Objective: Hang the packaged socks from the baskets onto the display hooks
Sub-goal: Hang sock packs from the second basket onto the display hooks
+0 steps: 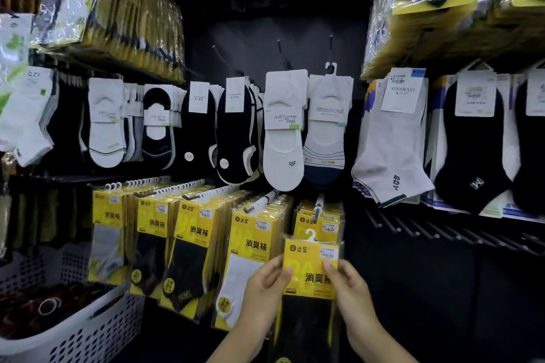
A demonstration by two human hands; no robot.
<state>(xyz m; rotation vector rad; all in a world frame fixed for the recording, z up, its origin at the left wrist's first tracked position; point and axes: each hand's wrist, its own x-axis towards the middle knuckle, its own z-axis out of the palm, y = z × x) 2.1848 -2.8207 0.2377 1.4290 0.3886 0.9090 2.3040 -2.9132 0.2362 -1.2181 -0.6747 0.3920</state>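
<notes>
Two hands hold one yellow-carded clear plastic packet of black socks [312,271]. The left hand [265,283] pinches its left edge between thumb and curled fingers, and the right hand [351,286] pinches its right edge. The packet's small white plastic hanger [310,235] sits just below the tip of the rightmost dark display peg [317,211], apart from it. Five pegs in that row carry stacks of like yellow packets [253,247] — how many per stack cannot be told. One white perforated plastic basket [88,330] is cut off at the lower left, its dark contents unclear. Behind is a black panel wall [309,32] in a dim shop bay — carded white, black and grey socks [283,132] hang above.
</notes>
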